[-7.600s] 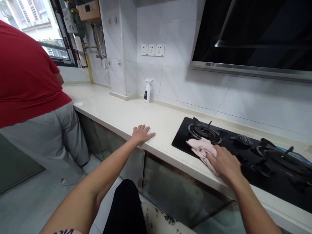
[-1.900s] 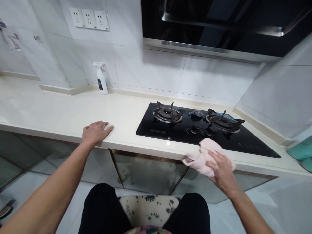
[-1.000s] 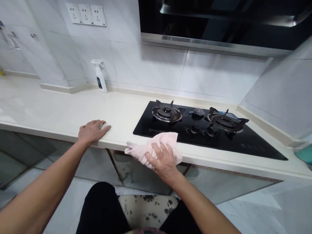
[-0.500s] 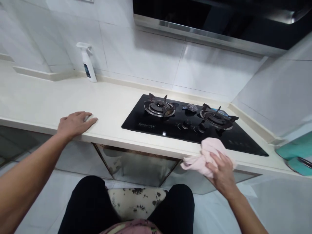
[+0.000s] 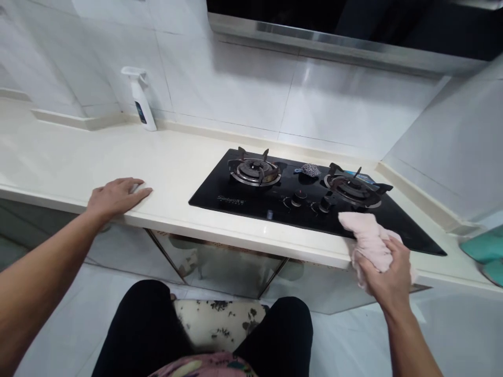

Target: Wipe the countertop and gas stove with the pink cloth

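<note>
My right hand (image 5: 390,267) grips a crumpled pink cloth (image 5: 367,238) at the front edge of the counter. The cloth's upper end lies over the front right part of the black gas stove (image 5: 271,207), and its lower end hangs past the counter edge. My left hand (image 5: 118,196) rests flat on the cream countertop (image 5: 168,162), left of the stove, with its fingers spread and nothing held. A steel wool scrubber (image 5: 308,170) sits on the stove between the left burner (image 5: 256,172) and the right burner (image 5: 353,189).
A white spray bottle (image 5: 142,102) stands against the tiled wall at the back left. A range hood (image 5: 334,44) hangs above the stove. At the right end is a teal container (image 5: 481,246). Cabinet doors (image 5: 228,264) lie below the counter edge.
My right hand has moved to the right along the counter edge with the cloth, which has changed shape. My left hand stays on the countertop. The view has shifted slightly.
</note>
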A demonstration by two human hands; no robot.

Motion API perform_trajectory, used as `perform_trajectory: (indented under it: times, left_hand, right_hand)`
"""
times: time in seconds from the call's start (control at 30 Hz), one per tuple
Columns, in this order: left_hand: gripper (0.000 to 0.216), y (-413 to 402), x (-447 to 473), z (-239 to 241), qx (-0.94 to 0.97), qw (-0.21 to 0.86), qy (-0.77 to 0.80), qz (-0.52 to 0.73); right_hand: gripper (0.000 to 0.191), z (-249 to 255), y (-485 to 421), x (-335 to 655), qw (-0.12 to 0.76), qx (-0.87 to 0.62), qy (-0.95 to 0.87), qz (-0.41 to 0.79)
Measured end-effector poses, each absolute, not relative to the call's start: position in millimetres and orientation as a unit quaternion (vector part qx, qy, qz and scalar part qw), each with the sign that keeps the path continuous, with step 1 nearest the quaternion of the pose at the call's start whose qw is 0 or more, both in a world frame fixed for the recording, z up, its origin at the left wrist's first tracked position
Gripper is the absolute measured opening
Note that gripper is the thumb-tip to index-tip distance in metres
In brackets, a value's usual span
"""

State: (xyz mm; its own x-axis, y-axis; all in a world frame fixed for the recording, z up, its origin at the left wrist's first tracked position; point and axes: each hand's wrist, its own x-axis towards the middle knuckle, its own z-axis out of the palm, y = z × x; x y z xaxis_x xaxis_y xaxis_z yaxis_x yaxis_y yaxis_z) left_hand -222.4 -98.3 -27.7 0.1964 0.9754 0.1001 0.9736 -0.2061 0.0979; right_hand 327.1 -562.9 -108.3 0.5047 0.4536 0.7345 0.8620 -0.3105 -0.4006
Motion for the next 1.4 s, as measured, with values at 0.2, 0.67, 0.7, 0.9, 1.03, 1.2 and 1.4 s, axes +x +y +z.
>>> perform_trajectory:
  times: [0.2, 0.67, 0.7, 0.9, 1.03, 1.2, 1.4]
  left_hand:
    - [0.082, -99, -219, -24, 0.764, 0.007, 0.642, 0.066]
    - [0.086, -100, -217, -19, 0.758, 0.011, 0.650, 0.048]
    - [0.086, -100, -218, -19, 0.757, 0.011, 0.652, 0.046]
    - [0.084, -104, -218, -18, 0.757, 0.015, 0.651, 0.050]
    - [0.080, -103, -219, -22, 0.757, 0.010, 0.651, 0.062]
    - [0.077, -101, -221, -27, 0.769, 0.013, 0.635, 0.077]
    - [0.079, -105, -218, -27, 0.766, 0.010, 0.637, 0.084]
  right_hand:
    - [0.053, -75, -516, 310, 0.240, -0.778, -0.551, -0.183]
    - [0.051, -20, -365, 146, 0.201, -0.597, -0.776, 0.034]
    - [0.052, -19, -361, 146, 0.202, -0.590, -0.781, 0.041]
    - [0.042, -13, -389, 198, 0.206, -0.654, -0.724, 0.074]
    - [0.050, -16, -429, 236, 0.212, -0.700, -0.680, 0.052]
    - [0.048, -31, -473, 263, 0.216, -0.718, -0.662, -0.002]
    - [0.039, -43, -465, 252, 0.231, -0.750, -0.616, -0.074]
